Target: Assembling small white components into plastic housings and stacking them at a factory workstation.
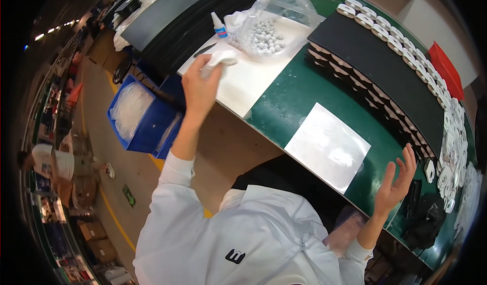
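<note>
My left hand [200,84] is clenched on a crumpled white cloth [219,59], pressed at the near-left corner of the white board [248,84] on the green worktop [294,99]. My right hand [395,183] hangs released, fingers spread, over the worktop's near edge, well apart from the cloth. The cloth is bunched, with no clear long axis. Just beyond it lie a small glue bottle [219,27], standing tip up, and a clear bag of white beads [269,31].

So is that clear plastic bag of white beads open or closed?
Open. The clear bag gapes wide at its mouth, with the white beads exposed inside it on the white sheet.
</note>
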`<action>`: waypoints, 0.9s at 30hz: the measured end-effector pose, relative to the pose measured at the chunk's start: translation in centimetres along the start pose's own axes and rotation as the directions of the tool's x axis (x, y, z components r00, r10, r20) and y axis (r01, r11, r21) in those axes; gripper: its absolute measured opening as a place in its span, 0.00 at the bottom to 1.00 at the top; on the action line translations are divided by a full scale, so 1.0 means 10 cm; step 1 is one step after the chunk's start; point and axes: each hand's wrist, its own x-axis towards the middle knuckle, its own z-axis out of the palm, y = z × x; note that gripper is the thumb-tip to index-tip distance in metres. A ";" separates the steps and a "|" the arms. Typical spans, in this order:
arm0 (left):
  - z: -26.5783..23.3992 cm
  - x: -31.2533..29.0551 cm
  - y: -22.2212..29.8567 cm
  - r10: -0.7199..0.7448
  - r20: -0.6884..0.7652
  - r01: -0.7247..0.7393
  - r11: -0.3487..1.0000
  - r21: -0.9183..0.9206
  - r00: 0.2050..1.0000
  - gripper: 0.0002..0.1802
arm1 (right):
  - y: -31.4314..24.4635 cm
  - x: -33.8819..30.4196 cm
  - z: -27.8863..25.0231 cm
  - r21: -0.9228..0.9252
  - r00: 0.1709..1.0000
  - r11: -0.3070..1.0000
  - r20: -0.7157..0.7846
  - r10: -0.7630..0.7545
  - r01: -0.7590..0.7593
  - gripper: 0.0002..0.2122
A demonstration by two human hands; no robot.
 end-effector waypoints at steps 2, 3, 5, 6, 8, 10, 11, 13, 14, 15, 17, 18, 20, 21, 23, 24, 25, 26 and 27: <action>-0.06 0.13 -0.32 0.164 0.230 -0.239 0.905 0.351 0.959 0.21 | 0.11 0.02 -0.08 -0.027 0.999 0.999 -0.027 0.042 -0.043 0.15; -0.04 0.12 -0.47 0.172 0.230 -0.246 0.904 0.350 0.958 0.21 | 0.17 0.01 -0.11 -0.123 0.997 0.990 0.007 0.073 -0.071 0.15; 0.08 0.13 -0.54 0.120 0.302 -0.253 0.855 0.452 0.946 0.32 | 0.26 -0.04 -0.15 -0.252 0.992 0.962 0.033 0.118 -0.107 0.15; 0.14 0.18 -0.57 0.132 0.309 -0.265 0.857 0.443 0.942 0.32 | 0.28 -0.06 -0.15 -0.259 0.992 0.959 0.020 0.124 -0.115 0.15; 0.27 0.29 -0.28 0.301 0.263 -0.371 0.886 0.279 0.917 0.36 | 0.33 -0.12 -0.14 -0.231 0.981 0.958 0.056 0.184 -0.167 0.14; 0.52 0.44 -0.08 0.442 0.160 -0.463 0.876 0.134 0.883 0.32 | 0.32 -0.13 -0.10 -0.223 0.980 0.957 0.034 0.196 -0.184 0.14; 0.62 0.52 0.04 0.448 0.229 -0.448 0.892 -0.053 0.864 0.29 | 0.33 -0.13 -0.10 -0.219 0.982 0.960 0.038 0.186 -0.174 0.14; 0.87 0.69 0.14 0.468 0.303 -0.407 0.880 -0.244 0.830 0.25 | 0.32 -0.12 -0.09 -0.209 0.984 0.966 0.049 0.169 -0.156 0.13; 1.03 0.79 0.10 0.483 0.338 -0.450 0.876 -0.176 0.808 0.21 | 0.31 -0.12 -0.09 -0.215 0.983 0.963 0.043 0.176 -0.163 0.13; 1.17 0.87 0.06 0.494 0.374 -0.493 0.864 -0.108 0.785 0.18 | 0.31 -0.13 -0.08 -0.187 0.983 0.969 0.050 0.174 -0.162 0.13; 1.44 1.02 -0.04 0.514 0.429 -0.569 0.822 0.002 0.743 0.19 | 0.32 -0.13 -0.08 -0.153 0.983 0.973 0.036 0.179 -0.171 0.12; 1.54 1.06 -0.11 0.518 0.477 -0.637 0.762 0.119 0.710 0.20 | 0.33 -0.13 -0.08 -0.165 0.982 0.970 0.026 0.187 -0.180 0.12; 1.71 1.06 -0.14 0.549 0.528 -0.689 0.717 0.100 0.648 0.19 | 0.36 -0.15 -0.10 -0.146 0.981 0.972 0.033 0.193 -0.186 0.12; 1.73 1.07 -0.17 0.522 0.593 -0.717 0.682 0.143 0.614 0.17 | 0.36 -0.14 -0.10 -0.160 0.982 0.971 0.035 0.184 -0.176 0.11; 1.80 1.07 -0.23 0.517 0.620 -0.741 0.651 0.163 0.590 0.14 | 0.34 -0.11 -0.10 -0.145 0.980 0.971 0.026 0.195 -0.189 0.10; 1.89 1.08 -0.23 0.546 0.589 -0.741 0.657 0.140 0.595 0.12 | 0.35 -0.12 -0.12 -0.137 0.978 0.969 0.009 0.209 -0.206 0.10; 1.91 1.11 -0.27 0.553 0.596 -0.762 0.627 0.163 0.583 0.10 | 0.36 -0.11 -0.12 -0.161 0.983 0.971 0.015 0.183 -0.179 0.10; 1.91 1.14 -0.29 0.558 0.598 -0.779 0.597 0.192 0.575 0.09 | 0.38 -0.11 -0.11 -0.181 0.988 0.973 0.026 0.154 -0.147 0.09; 1.89 1.12 -0.27 0.556 0.591 -0.777 0.593 0.211 0.585 0.09 | 0.39 -0.11 -0.12 -0.200 0.993 0.975 0.032 0.110 -0.102 0.10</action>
